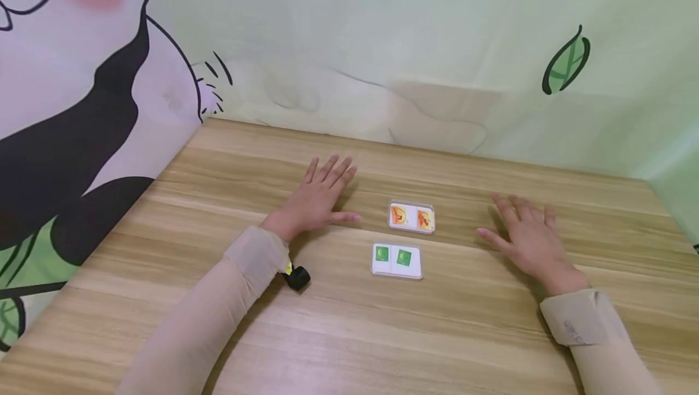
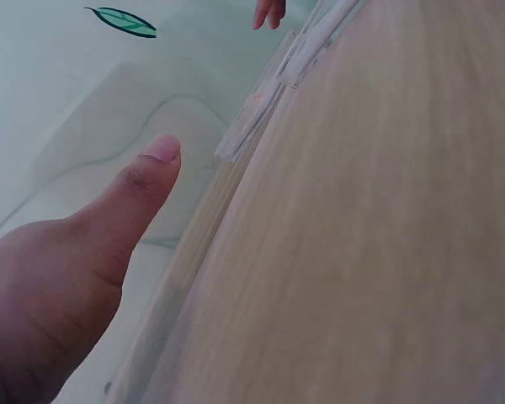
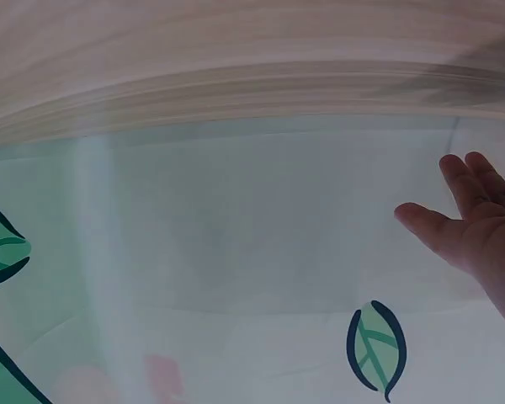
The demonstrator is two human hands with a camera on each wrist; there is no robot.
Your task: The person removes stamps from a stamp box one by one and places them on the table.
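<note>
Orange case: clear, flat on the counter (image 1: 349, 346), on the wall side of the pair; two orange pictures side by side inside (image 1: 412, 217).
Green case (image 1: 397, 261): clear, flat, on the wearer's side of the orange case, with a strip of counter between; two green squares inside, the right one tilted, white margin beyond it.
Left hand (image 1: 317, 198): left of both cases; fingers spread, thumb out towards the orange case, near but apart; nothing held.
Right hand (image 1: 530, 240): right of both cases, well apart from them; fingers parted, thumb wide, slightly blurred; nothing held.
Palm contact: cannot tell whether either hand rests on the counter or hovers just over it.
Left cuff: black object (image 1: 297, 278) just beside it, exact nature unclear.
Wall (image 1: 349, 49): pale green, leaf print (image 1: 568, 62) at right.
Step in hand: judged a pause with both cases set down, either before handling or after it; which, cannot be told.
Next move, if handling follows: would call for the left hand to come inward, thumb and fingers closing on a case's rim, kept level lest the pictures slide.
</note>
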